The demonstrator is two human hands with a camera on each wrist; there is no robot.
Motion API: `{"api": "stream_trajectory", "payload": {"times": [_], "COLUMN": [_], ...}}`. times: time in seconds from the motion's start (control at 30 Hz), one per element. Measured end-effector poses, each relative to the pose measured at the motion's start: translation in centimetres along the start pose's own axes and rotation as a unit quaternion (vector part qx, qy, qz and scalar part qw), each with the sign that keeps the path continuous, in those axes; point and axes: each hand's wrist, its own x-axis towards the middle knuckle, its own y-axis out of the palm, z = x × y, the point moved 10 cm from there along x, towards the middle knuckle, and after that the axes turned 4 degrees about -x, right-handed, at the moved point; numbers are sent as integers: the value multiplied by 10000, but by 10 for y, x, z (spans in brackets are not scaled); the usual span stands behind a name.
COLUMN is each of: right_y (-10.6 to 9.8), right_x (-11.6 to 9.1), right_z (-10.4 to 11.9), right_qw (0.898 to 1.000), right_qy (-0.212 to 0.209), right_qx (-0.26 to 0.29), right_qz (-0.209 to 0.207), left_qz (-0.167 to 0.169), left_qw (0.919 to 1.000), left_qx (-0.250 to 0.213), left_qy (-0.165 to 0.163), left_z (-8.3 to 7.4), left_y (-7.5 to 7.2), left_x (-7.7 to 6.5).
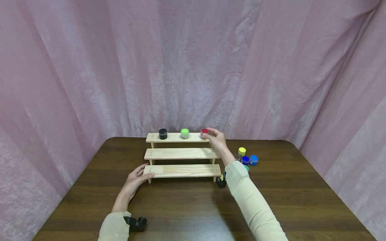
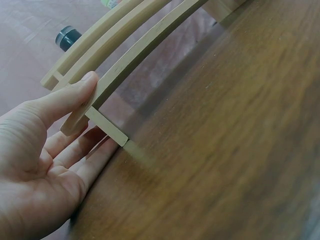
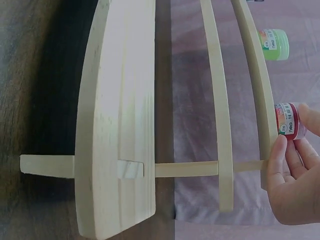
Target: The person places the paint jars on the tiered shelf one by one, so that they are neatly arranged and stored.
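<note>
A three-tier wooden display rack (image 1: 182,153) stands on the table. My left hand (image 1: 134,181) holds the left end of its lowest tier, thumb on the upper edge and fingers beneath and behind. On the top tier, my right hand (image 1: 217,141) pinches a red paint jar (image 3: 287,121) near the right end; the jar's base appears to touch the board. Farther left on that tier sit a light green paint jar (image 1: 185,134) in the middle and a black paint jar (image 1: 163,134) near the left end. The lower two tiers carry no jars.
Right of the rack, beside my right forearm, are a yellow jar (image 1: 242,151), a dark blue jar (image 1: 245,160), a lighter blue jar (image 1: 254,160) and a partly hidden green jar (image 1: 247,168). A pink curtain (image 1: 193,67) hangs behind the brown table (image 1: 181,207).
</note>
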Motion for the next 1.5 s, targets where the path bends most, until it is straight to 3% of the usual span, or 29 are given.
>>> {"api": "stream_trajectory", "payload": {"times": [0.33, 0.83, 1.2, 1.5], "right_y": [-5, -53, -95, -129], "right_x": [-5, -22, -34, -49], "right_z": [5, -6, -34, -70], "right_qw": [10000, 9980, 9974, 9918], "right_qy": [-71, 11, 385, 674], "right_qx": [58, 512, 361, 716], "right_qz": [31, -361, -486, -817], "left_qz": [5, 82, 74, 60], "left_qw": [10000, 10000, 9999, 9999], "left_qx": [-77, -26, -64, -95], "left_qy": [8, 16, 46, -27], "left_z": [-2, -2, -4, -2], "left_y": [2, 2, 0, -1], "left_x": [1, 4, 7, 6]}}
